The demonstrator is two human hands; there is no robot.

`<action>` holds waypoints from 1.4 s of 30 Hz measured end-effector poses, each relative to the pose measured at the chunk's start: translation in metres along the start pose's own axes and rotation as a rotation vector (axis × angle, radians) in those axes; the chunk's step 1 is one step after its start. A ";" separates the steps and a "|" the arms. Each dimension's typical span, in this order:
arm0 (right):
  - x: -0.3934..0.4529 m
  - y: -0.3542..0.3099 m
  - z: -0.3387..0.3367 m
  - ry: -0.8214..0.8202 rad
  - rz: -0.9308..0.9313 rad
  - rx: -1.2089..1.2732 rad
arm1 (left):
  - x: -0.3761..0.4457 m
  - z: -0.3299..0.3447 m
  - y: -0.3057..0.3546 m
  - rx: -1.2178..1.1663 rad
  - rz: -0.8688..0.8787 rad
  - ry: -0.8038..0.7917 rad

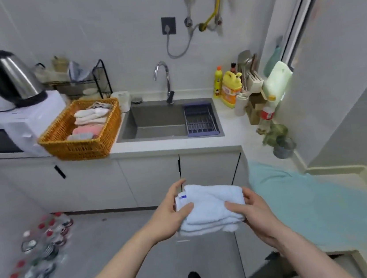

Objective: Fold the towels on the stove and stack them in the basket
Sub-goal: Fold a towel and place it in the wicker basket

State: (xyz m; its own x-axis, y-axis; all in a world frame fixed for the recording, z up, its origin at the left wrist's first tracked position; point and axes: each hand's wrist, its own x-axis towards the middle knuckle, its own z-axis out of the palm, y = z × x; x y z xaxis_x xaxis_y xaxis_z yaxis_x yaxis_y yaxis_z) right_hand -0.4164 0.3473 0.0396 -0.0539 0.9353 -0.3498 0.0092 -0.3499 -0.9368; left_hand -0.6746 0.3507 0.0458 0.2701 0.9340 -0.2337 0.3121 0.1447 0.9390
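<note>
White folded towel (210, 207) between both curled hands

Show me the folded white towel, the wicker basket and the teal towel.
folded white towel (209, 207), head view, top layer.
wicker basket (81, 146), head view, front wall.
teal towel (313, 203), head view, middle of cloth.

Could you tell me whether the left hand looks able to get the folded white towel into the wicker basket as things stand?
Probably yes. The left hand and right hand hold the white towel in open air, nothing stands between it and the basket, and its top is open, though folded towels already sit inside.
</note>
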 end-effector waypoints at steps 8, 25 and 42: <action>0.140 -0.053 0.085 -0.218 0.021 -0.007 | 0.070 -0.122 -0.002 -0.059 -0.063 0.176; 0.331 -0.137 0.334 -0.409 0.007 -0.108 | 0.141 -0.387 -0.059 -0.256 -0.115 0.569; 0.452 -0.166 0.483 -0.201 -0.111 -0.190 | 0.252 -0.579 -0.098 -0.072 -0.087 0.557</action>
State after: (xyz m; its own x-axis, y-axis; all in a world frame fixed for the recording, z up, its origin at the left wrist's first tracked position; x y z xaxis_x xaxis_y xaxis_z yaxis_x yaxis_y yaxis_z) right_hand -0.9241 0.8021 0.0420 -0.2618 0.9311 -0.2540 0.1784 -0.2119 -0.9609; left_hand -1.1642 0.7610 0.0411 -0.2810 0.9461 -0.1614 0.2432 0.2328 0.9416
